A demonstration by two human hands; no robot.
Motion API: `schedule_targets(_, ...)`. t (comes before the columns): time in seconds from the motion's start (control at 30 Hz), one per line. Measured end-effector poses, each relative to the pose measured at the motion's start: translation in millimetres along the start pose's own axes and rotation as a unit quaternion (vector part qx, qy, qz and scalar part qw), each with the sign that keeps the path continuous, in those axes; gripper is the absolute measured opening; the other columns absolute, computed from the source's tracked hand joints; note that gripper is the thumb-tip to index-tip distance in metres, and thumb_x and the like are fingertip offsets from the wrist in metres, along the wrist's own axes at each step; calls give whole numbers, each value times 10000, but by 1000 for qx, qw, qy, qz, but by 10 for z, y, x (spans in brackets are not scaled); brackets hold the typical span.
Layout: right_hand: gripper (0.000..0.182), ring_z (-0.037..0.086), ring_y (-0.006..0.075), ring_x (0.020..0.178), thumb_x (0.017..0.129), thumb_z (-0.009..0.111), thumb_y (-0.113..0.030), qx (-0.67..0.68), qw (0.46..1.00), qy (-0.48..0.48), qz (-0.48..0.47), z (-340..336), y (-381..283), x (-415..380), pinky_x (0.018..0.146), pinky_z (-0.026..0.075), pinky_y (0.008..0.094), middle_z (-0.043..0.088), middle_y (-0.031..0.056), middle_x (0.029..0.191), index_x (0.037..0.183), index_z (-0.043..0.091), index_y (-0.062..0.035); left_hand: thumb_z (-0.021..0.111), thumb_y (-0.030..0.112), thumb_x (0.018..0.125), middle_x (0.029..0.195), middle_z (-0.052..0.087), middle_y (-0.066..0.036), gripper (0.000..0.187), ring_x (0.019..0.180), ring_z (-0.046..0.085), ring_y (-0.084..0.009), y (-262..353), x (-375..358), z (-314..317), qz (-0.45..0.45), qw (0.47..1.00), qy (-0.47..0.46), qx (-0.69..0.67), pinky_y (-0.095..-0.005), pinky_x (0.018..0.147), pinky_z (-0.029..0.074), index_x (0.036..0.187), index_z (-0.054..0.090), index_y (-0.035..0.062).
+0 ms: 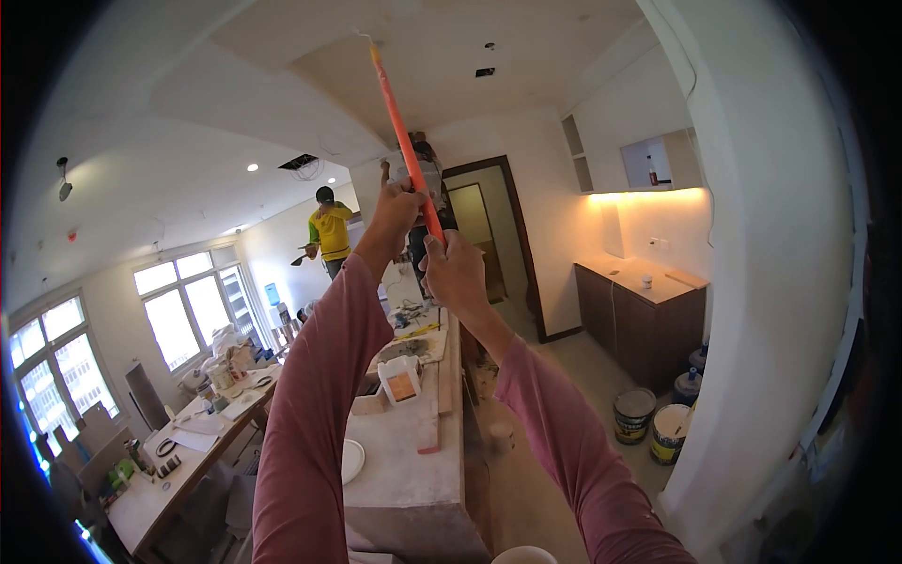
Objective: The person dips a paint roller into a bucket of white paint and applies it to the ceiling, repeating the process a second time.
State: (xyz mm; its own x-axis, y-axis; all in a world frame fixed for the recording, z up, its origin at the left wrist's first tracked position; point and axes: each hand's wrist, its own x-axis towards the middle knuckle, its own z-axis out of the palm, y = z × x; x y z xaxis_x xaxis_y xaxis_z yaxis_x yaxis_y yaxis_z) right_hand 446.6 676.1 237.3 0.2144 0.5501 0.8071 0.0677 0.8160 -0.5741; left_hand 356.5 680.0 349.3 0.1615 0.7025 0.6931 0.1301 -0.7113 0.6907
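Observation:
My left hand (398, 209) is wrapped around a long orange paint roller pole (399, 122), raised toward the ceiling. Lower down, near its bottom end, my right hand (456, 271) grips the same pole. It leans slightly left as it rises, ending in a yellow piece and a thin pale wire frame close to the ceiling (310, 42). The roller head is too faint against the white to make out.
Below my arms runs a long counter (413, 479) with a white jug (400, 380). Paint buckets (633, 415) stand on the floor at right, near a brown cabinet (639, 310). A person in yellow (331, 230) works ahead; another person (427, 174) is partly hidden behind my hands.

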Motion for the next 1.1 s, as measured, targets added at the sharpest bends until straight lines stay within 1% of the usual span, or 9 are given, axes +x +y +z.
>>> schedule_targets(0.2, 260, 589, 134, 467, 1001, 525, -233, -64, 998, 6, -22, -151, -90, -285, 429, 449, 289, 600, 62, 635, 927, 562, 14, 552, 84, 915, 955, 617, -52, 200, 829, 622, -158, -12, -276, 41, 32, 999, -38, 4, -331, 760, 533, 1098, 599, 18)
schedule_targets(0.3, 263, 687, 363, 680, 978, 540, -246, 0, 1000, 3, 11, -309, -289, -720, 652, 508, 434, 671, 203, 739, 954, 604, 8, 564, 101, 934, 946, 615, -50, 188, 822, 617, -148, 127, -716, 132, 47, 998, -40, 18, -318, 744, 530, 1100, 594, 19)
schedule_targets(0.33, 250, 680, 329, 641, 982, 540, -229, 12, 1000, 1, 10, -363, -394, -864, 623, 505, 412, 666, 186, 724, 959, 600, 13, 567, 115, 957, 933, 616, -50, 177, 818, 609, -129, 185, -859, 129, 56, 996, -47, 43, -292, 724, 515, 1098, 584, 9)
schedule_targets(0.5, 203, 628, 164, 508, 999, 537, -161, 56, 998, -15, 26, -556, -1077, -1523, 507, 482, 318, 635, 100, 666, 1019, 579, 37, 551, 112, 975, 966, 619, -55, 204, 828, 600, -104, 670, -1595, 135, 99, 991, -74, 58, -278, 693, 492, 1137, 564, -12)
schedule_targets(0.6, 207, 596, 112, 484, 1012, 528, -161, 101, 994, -16, 27, -606, -1355, -1800, 460, 462, 285, 617, 64, 663, 1055, 574, 37, 549, 113, 976, 975, 620, -64, 221, 818, 599, -101, 901, -1912, 137, 109, 990, -75, 50, -267, 677, 482, 1155, 557, -17)
schedule_targets(0.7, 208, 580, 89, 489, 1019, 524, -163, 134, 990, -18, 44, -625, -1579, -1969, 439, 450, 270, 610, 51, 679, 1067, 574, 33, 549, 115, 974, 949, 619, -64, 219, 797, 599, -100, 1042, -2105, 150, 111, 991, -75, 29, -257, 662, 477, 1147, 560, -19)
schedule_targets(0.8, 281, 556, 57, 529, 1047, 505, -233, 122, 989, -45, 74, -677, -1736, -2088, 470, 463, 224, 589, 41, 765, 1148, 550, 25, 553, 120, 969, 904, 612, -52, 207, 770, 595, -94, 1159, -2257, 166, 103, 992, -66, 33, -252, 645, 476, 1123, 568, -18)
schedule_targets(1.03, 330, 569, 68, 554, 1050, 494, -268, 129, 985, -59, 95, -743, -1826, -2201, 489, 473, 230, 578, 38, 774, 1193, 541, 25, 570, 138, 967, 860, 605, -36, 177, 725, 573, -74, 1186, -2360, 196, 106, 992, -68, 21, -228, 621, 477, 1072, 576, -3)
schedule_targets(1.1, 333, 567, 71, 549, 1050, 493, -272, 119, 986, -52, 107, -809, -1880, -2233, 490, 473, 232, 576, 40, 773, 1194, 540, 24, 567, 118, 969, 827, 586, -21, 212, 706, 567, -67, 1242, -2418, 270, 103, 992, -71, 24, -243, 598, 493, 1135, 555, -13)
